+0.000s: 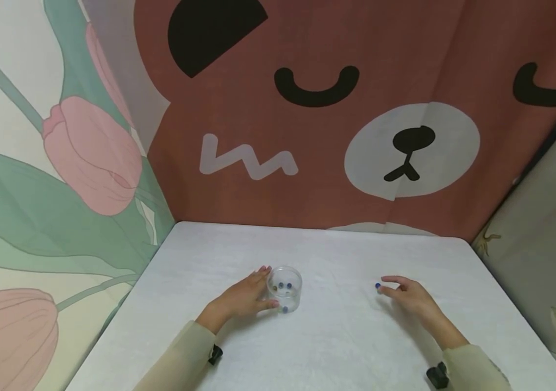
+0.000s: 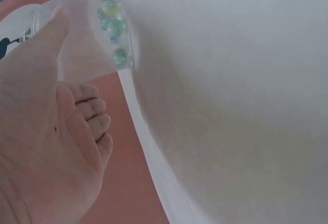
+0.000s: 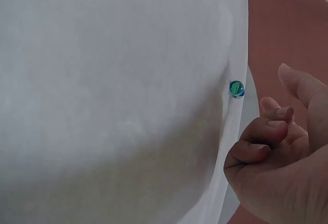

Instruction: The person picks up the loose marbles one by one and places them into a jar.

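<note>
A clear plastic jar (image 1: 291, 296) stands on the white table, with several glass marbles (image 2: 115, 27) gathered at its bottom. My left hand (image 1: 244, 297) holds the jar from its left side, thumb along the near wall and fingers behind. In the left wrist view the marbles look blue, green and yellowish. Farther right, a single blue-green marble (image 3: 236, 89) lies on the table. My right hand (image 1: 416, 300) is right beside this marble, thumb and index finger spread apart with nothing between them. Its other fingers are bent toward the palm in the right wrist view.
The white-covered table (image 1: 336, 347) ends at a brown cloth (image 1: 317, 201) with a bear face on it. A tulip-patterned cloth (image 1: 92, 157) hangs along the left side, and a pale cloth (image 1: 547, 228) along the right. Dark wrist devices (image 1: 437, 376) sit at both sleeves.
</note>
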`<action>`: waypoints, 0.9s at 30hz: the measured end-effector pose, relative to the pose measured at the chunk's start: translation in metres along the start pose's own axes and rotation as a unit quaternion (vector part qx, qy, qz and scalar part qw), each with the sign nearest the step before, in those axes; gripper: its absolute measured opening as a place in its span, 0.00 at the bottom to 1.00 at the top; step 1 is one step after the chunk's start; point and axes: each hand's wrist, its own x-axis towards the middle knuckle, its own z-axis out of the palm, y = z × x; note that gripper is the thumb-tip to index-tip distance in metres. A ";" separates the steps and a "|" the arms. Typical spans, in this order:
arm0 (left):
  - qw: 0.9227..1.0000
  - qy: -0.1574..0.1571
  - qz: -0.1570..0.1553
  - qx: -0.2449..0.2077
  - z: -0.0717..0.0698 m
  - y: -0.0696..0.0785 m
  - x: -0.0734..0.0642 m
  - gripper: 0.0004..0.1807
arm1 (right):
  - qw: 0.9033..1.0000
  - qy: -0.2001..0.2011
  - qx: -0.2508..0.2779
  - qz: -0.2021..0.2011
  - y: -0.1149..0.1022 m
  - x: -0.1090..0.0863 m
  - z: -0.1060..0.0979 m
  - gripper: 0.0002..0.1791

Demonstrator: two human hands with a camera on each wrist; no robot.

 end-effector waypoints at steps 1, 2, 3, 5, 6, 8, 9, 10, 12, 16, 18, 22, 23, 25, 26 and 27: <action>1.000 0.001 0.000 -0.002 0.000 0.000 0.000 0.54 | 1.000 0.000 -0.005 0.003 0.001 0.001 0.000 0.34; 1.000 0.002 0.000 -0.002 0.001 -0.001 0.000 0.54 | 1.000 -0.001 -0.008 0.008 0.002 0.002 -0.001 0.34; 1.000 0.002 0.001 -0.002 0.001 -0.001 0.000 0.53 | 1.000 -0.002 -0.014 0.010 0.002 0.003 -0.001 0.35; 1.000 0.004 0.002 -0.002 0.002 -0.002 0.001 0.54 | 1.000 -0.005 -0.020 0.022 0.003 0.004 -0.002 0.36; 1.000 0.003 0.001 -0.001 0.002 -0.002 0.001 0.54 | 0.999 -0.006 -0.023 0.026 0.003 0.005 -0.001 0.36; 1.000 0.001 0.000 0.002 0.003 -0.002 0.001 0.54 | 0.999 -0.006 -0.029 0.031 0.003 0.005 -0.001 0.35; 1.000 -0.001 -0.001 0.002 0.003 -0.002 0.001 0.54 | 0.999 -0.005 -0.031 0.030 0.004 0.005 0.000 0.34; 1.000 -0.002 -0.003 0.003 0.003 -0.002 0.001 0.54 | 0.999 -0.003 -0.033 0.027 0.004 0.005 0.001 0.33; 1.000 -0.004 -0.004 0.004 0.003 -0.002 0.000 0.54 | 0.999 0.000 -0.033 0.020 0.006 0.005 0.003 0.31; 1.000 -0.002 -0.002 0.002 0.003 -0.002 0.001 0.54 | 0.999 0.007 -0.032 0.007 0.009 0.006 0.006 0.28; 1.000 0.000 -0.001 0.003 0.003 -0.003 0.001 0.54 | 0.999 0.010 -0.037 0.005 0.008 0.007 0.007 0.27; 1.000 -0.002 -0.002 0.002 0.003 -0.003 0.002 0.54 | 0.998 0.016 -0.063 -0.003 0.007 0.009 0.009 0.26; 1.000 -0.002 -0.002 0.000 0.003 -0.003 0.002 0.54 | 0.997 0.018 -0.070 -0.005 0.006 0.010 0.009 0.26; 1.000 -0.004 -0.004 -0.002 0.003 -0.003 0.002 0.54 | 0.996 0.019 -0.083 -0.014 0.005 0.011 0.009 0.25; 1.000 -0.004 -0.004 -0.004 0.003 -0.003 0.002 0.54 | 0.996 0.020 -0.088 -0.018 0.005 0.011 0.009 0.25; 1.000 -0.003 -0.004 -0.005 0.003 -0.003 0.002 0.54 | 0.995 0.021 -0.092 -0.021 0.005 0.011 0.009 0.24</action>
